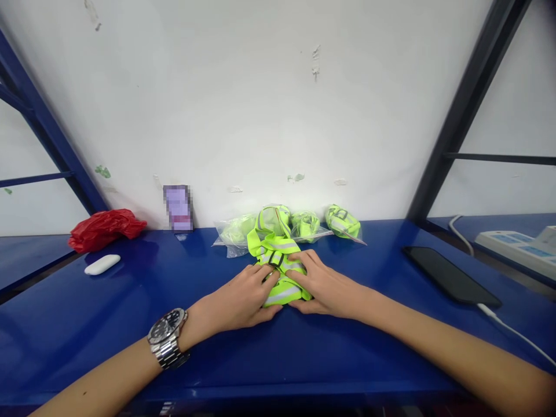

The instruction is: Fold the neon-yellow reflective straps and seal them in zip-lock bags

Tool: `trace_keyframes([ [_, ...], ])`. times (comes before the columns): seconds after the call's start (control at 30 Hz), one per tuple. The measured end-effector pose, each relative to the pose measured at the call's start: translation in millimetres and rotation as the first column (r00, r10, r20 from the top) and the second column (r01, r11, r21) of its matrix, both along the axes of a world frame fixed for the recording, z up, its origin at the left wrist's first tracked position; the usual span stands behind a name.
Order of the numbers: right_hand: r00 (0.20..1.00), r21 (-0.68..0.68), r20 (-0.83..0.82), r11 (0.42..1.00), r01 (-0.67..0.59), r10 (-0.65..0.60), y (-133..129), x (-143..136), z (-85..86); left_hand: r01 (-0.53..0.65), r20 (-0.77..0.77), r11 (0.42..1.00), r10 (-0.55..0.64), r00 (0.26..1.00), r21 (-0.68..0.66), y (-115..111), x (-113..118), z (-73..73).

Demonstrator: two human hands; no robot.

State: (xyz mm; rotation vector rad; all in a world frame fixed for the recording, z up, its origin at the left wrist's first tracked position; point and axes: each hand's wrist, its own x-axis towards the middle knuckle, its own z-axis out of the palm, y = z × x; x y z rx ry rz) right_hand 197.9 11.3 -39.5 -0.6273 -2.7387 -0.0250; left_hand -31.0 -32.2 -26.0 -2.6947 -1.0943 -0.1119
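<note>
A neon-yellow reflective strap vest [284, 292] with silver stripes lies bunched on the blue table in front of me. A black buckle [274, 258] shows on its upper side. My left hand [249, 292], a steel watch on its wrist, grips the bundle's left side, fingers on top and thumb at the near edge. From the right, my right hand [324, 284] holds the other side, its fingers curled over the straps and its thumb low at the front edge. A loose loop of strap [256, 240] rises from the far end. My fingertips are partly hidden in the folds.
Several bagged neon-yellow bundles [343, 221] lie along the wall. On the left are a red plastic bag [106, 227], a white earbud case [102, 264] and an upright phone [179, 208]. A black phone [452, 275] with a white cable and a power strip [516, 246] are on the right.
</note>
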Motion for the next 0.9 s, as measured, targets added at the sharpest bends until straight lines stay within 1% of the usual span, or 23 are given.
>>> trace_keyframes([
  [0.07,0.999,0.042,0.038,0.999,0.004,-0.006,2,-2,-4.1,0.0,-0.036,0.999,0.001,0.999,0.046,-1,-1,-1.4],
  [0.13,0.998,0.074,0.066,0.997,0.013,-0.018,4,-4,-8.2,-0.001,-0.041,0.995,0.005,0.999,0.099,-4,-3,-3.6],
  [0.3,0.997,0.196,0.06,0.98,0.044,-0.057,3,-6,-11.9,0.009,-0.021,0.983,-0.005,1.0,0.186,-6,-9,-13.6],
  [0.4,0.997,0.249,0.022,0.967,0.061,-0.069,6,-10,-13.3,-0.01,0.027,0.986,0.006,1.0,0.169,-2,-11,-18.3],
  [0.47,0.999,0.244,0.001,0.969,0.037,-0.038,12,-13,-14.8,-0.018,0.092,0.995,0.01,0.996,0.096,1,-12,-18.6],
  [0.57,0.998,0.204,-0.063,0.979,0.0,0.013,20,-16,-17.0,0.003,0.212,1.0,0.002,0.977,-0.027,3,-14,-16.6],
  [0.63,0.992,0.17,-0.122,0.986,0.0,0.021,22,-18,-18.1,0.023,0.278,0.998,-0.006,0.961,-0.059,3,-16,-15.8],
  [0.7,0.982,0.108,-0.187,0.994,0.002,0.019,20,-19,-18.3,0.031,0.329,0.997,-0.008,0.944,-0.065,3,-17,-16.1],
  [0.8,0.96,-0.065,-0.278,0.998,0.007,-0.025,14,-21,-15.8,0.033,0.39,0.997,-0.001,0.921,-0.076,7,-17,-17.2],
  [0.9,0.941,-0.256,-0.321,0.966,0.028,-0.112,10,-23,-10.6,0.038,0.444,0.995,0.005,0.896,-0.089,14,-13,-16.6],
])
